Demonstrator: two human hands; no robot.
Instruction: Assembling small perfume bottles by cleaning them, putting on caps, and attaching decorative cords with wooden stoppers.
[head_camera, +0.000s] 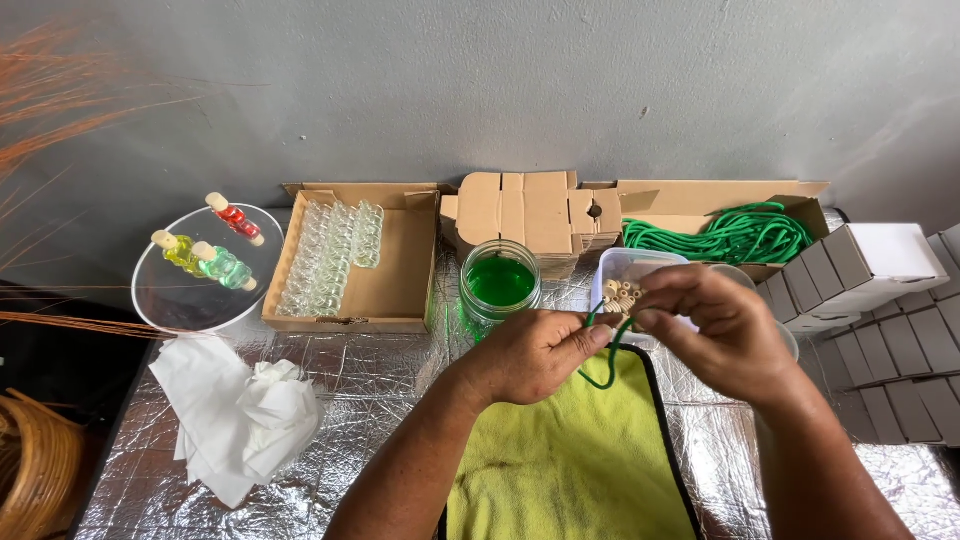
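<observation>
Both hands close together – left hand (535, 352) and right hand (722, 330) pinching green cord (607, 362) over yellow cloth (570, 455).

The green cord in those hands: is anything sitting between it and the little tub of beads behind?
Nothing visible. Both hands, left and right, pinch the green cord just in front of the clear tub of pale beads. The green jar stands off to the left.
</observation>
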